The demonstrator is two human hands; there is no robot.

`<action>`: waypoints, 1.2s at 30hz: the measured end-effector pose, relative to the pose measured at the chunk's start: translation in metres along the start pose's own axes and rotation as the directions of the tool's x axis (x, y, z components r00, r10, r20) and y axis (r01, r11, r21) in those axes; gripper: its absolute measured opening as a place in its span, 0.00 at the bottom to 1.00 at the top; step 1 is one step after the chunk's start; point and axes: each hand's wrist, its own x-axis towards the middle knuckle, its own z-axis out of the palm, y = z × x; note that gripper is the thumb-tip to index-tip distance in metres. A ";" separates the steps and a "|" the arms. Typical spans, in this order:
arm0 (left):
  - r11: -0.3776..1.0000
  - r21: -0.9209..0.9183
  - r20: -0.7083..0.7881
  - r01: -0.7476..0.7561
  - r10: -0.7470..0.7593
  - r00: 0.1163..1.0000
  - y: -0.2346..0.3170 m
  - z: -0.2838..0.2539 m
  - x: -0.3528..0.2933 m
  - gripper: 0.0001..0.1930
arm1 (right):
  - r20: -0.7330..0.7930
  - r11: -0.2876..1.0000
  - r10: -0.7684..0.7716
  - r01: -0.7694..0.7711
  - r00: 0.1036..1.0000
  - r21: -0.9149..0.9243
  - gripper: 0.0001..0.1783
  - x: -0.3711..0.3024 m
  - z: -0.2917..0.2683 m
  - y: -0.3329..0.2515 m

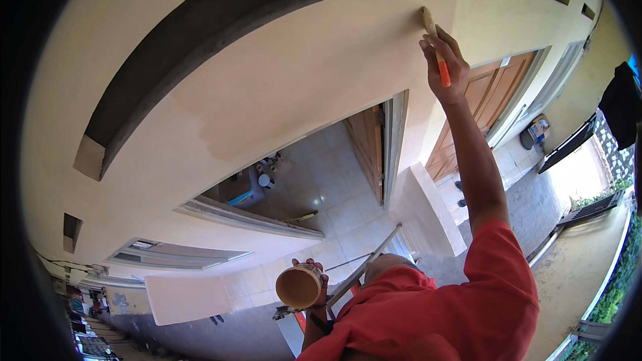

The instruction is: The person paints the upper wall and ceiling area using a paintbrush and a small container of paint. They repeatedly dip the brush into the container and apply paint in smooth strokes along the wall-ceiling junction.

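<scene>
My right hand (pixel 447 60), arm raised, is closed around a paintbrush (pixel 429 21) with an orange-tipped handle. Its bristles touch or lie very close to the cream wall (pixel 374 33), just below the right end of a dark arched recess (pixel 200 33). Lower down, my left hand (pixel 324 289) grips a round paint pot (pixel 297 287), tilted so that its beige-coated inside shows. Fingers wrap over the pot's rim side; part of the hand is hidden behind it. A darker peach patch (pixel 234 124) marks the wall above the doorway.
Grey metal rails (pixel 371 257) slant beside my left arm, possibly a ladder. Below the recess, an open doorway (pixel 321 174) shows a tiled floor with several items. A wooden door (pixel 481 103) stands at right, a low pale partition (pixel 428 210) below it. An open gate (pixel 568 144) lies far right.
</scene>
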 end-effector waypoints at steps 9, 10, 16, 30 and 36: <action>0.999 0.034 -0.026 -0.004 0.005 1.000 -0.003 0.006 0.005 0.32 | -0.082 0.981 0.031 -0.047 0.996 -0.189 0.13 -0.040 0.037 0.001; 0.999 0.035 -0.052 -0.001 0.002 0.999 -0.003 0.007 0.002 0.31 | -0.084 0.984 0.018 -0.032 0.996 -0.177 0.14 -0.047 0.046 -0.022; 1.000 0.022 -0.053 0.017 -0.016 0.998 0.001 -0.002 0.003 0.30 | -0.011 0.993 -0.121 0.121 0.993 -0.002 0.14 -0.096 0.095 -0.150; 0.999 0.027 0.004 -0.034 0.034 0.999 -0.002 0.006 0.003 0.33 | 0.452 0.773 0.192 -0.418 0.871 0.477 0.10 -0.057 0.025 -0.063; 0.998 0.034 -0.008 -0.054 0.054 0.998 -0.003 0.005 0.001 0.32 | -0.155 0.834 0.491 -0.410 0.857 0.369 0.10 -0.031 -0.025 0.037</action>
